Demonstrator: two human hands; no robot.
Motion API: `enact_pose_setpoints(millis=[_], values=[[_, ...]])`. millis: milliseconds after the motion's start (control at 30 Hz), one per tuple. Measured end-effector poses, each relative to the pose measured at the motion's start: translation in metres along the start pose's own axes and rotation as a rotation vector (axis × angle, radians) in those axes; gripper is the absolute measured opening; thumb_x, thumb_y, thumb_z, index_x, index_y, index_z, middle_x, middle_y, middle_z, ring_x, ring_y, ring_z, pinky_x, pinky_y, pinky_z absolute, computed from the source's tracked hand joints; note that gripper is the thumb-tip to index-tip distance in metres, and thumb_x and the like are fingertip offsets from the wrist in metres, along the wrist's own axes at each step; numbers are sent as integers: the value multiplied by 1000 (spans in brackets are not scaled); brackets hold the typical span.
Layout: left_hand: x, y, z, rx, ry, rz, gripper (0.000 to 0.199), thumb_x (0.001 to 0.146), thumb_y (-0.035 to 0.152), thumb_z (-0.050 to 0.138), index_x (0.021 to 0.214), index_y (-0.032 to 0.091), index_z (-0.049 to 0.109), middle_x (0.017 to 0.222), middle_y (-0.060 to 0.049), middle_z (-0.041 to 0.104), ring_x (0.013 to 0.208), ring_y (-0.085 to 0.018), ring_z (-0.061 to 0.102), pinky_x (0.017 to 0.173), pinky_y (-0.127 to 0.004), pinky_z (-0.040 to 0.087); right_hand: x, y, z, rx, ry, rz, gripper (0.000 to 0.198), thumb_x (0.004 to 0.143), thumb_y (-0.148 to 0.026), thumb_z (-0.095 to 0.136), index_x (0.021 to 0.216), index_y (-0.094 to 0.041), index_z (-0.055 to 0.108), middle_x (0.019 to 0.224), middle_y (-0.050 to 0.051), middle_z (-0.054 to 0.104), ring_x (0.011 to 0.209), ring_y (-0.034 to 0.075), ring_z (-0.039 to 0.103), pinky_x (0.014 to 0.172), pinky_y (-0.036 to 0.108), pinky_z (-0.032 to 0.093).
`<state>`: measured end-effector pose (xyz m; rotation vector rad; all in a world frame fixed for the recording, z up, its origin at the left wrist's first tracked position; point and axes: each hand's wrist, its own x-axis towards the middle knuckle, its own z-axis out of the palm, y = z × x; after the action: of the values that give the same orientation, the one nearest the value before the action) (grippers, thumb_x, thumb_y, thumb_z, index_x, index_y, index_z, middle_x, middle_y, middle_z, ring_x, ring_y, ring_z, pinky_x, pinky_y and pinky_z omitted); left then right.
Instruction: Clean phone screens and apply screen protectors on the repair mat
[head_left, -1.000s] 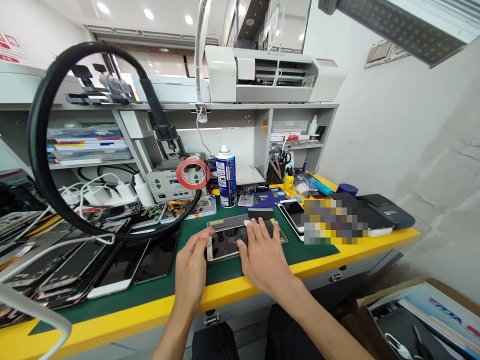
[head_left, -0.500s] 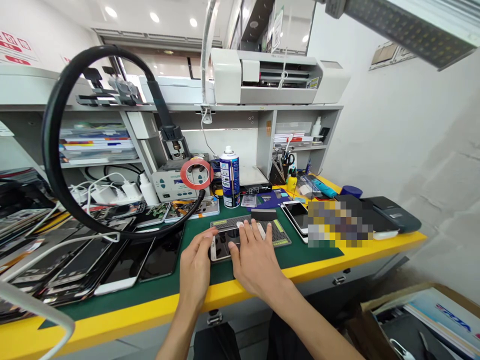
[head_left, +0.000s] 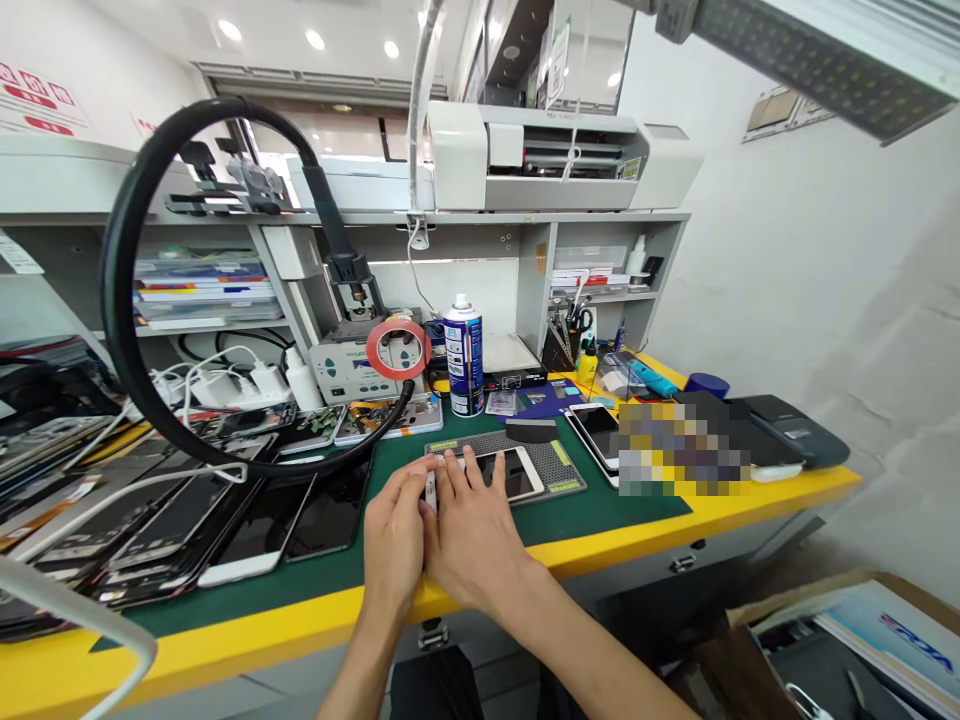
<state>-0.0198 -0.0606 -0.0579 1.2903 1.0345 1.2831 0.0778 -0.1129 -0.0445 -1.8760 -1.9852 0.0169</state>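
Looking through the head view, I have the right grip (head_left: pixel 477 535) spread flat near the centre, fingers fanned over the dark screen of a white-framed phone (head_left: pixel 532 478). Beside and touching it, the left grip (head_left: pixel 394 525) is bunched narrow at the phone's left end; I cannot tell whether it pinches that edge or only braces it. The phone lies face up, centre frame, overlapping a perforated plate (head_left: pixel 568 472). If I pressed harder on one side, I judge the glass could crack; if the bracing slackened, a sideways push might skid the phone over the green mat (head_left: pixel 607 515).

Further out, the upright spray can (head_left: pixel 464 360) stands beyond the plate, where a careless reach could topple it. At lower left, the white cable (head_left: pixel 136 630) crosses the view of the stacked phones (head_left: pixel 154 530); snagging it with my sleeve or elbow could drag them off the bench (head_left: pixel 300 612).
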Motion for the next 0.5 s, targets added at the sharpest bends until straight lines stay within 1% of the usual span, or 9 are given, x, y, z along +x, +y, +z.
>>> enact_pose_setpoints(millis=[100,300,500], values=[[0,0,0,-4,-2,-3,31,83,39,58,96,19,77,118,-9,74,120,-30,62,108,-42,40,1,-1,0,14,0,-31,62,104,-42,19,153,-7,35,159,18,33,150,39,17,116,72,5],[0,-2,-1,-23,-13,16,30,84,39,59,97,18,77,117,-9,74,119,-29,62,109,-42,40,-2,2,0,29,19,-47,60,105,-42,17,154,-11,35,159,14,34,151,38,17,117,72,5],[-1,0,0,-50,1,-19,30,83,37,60,99,18,76,118,-9,74,118,-29,63,107,-42,42,-8,1,-2,91,-16,-52,60,105,-43,18,156,-14,31,161,11,30,152,36,13,118,71,1]])
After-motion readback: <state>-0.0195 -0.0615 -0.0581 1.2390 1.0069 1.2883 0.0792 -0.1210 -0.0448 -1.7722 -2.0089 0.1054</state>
